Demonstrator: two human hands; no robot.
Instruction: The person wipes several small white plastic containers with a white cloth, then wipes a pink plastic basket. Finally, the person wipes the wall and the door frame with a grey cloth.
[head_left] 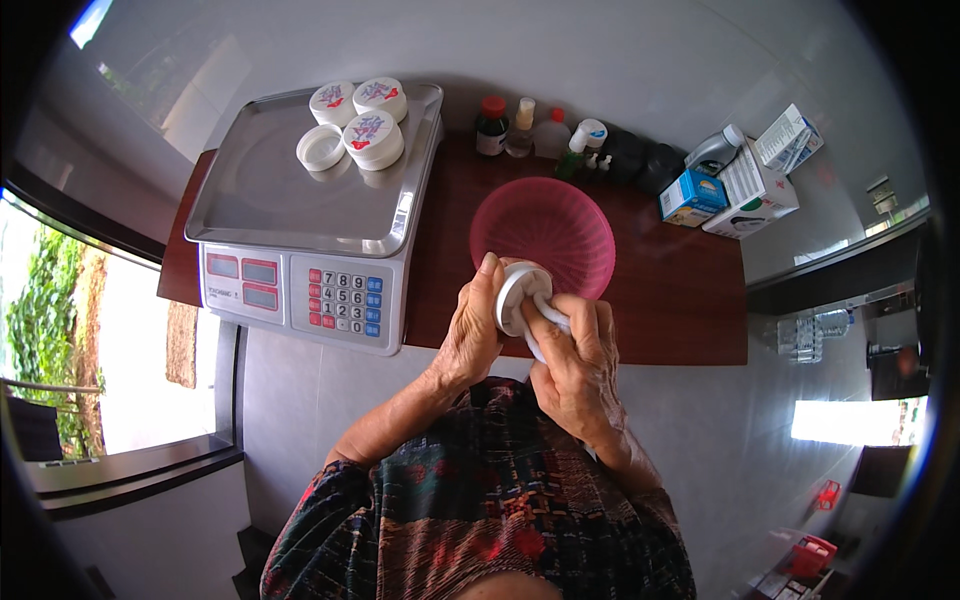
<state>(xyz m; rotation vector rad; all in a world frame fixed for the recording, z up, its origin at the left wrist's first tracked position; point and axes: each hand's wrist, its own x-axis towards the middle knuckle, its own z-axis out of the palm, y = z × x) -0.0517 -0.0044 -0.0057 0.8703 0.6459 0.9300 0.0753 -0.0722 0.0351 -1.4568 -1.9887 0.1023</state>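
Both hands hold one small white jar (522, 300) just in front of the pink bowl (543, 235). The left hand (470, 330) wraps its lid and the right hand (578, 365) grips its bottom, fingers closed tight. Left of the bowl sits a scale (300, 210) with more white jars (360, 125) on its tray

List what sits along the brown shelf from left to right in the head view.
Weighing scale carrying small white jars → pink bowl, with a row of small bottles behind it → blue box → white carton.
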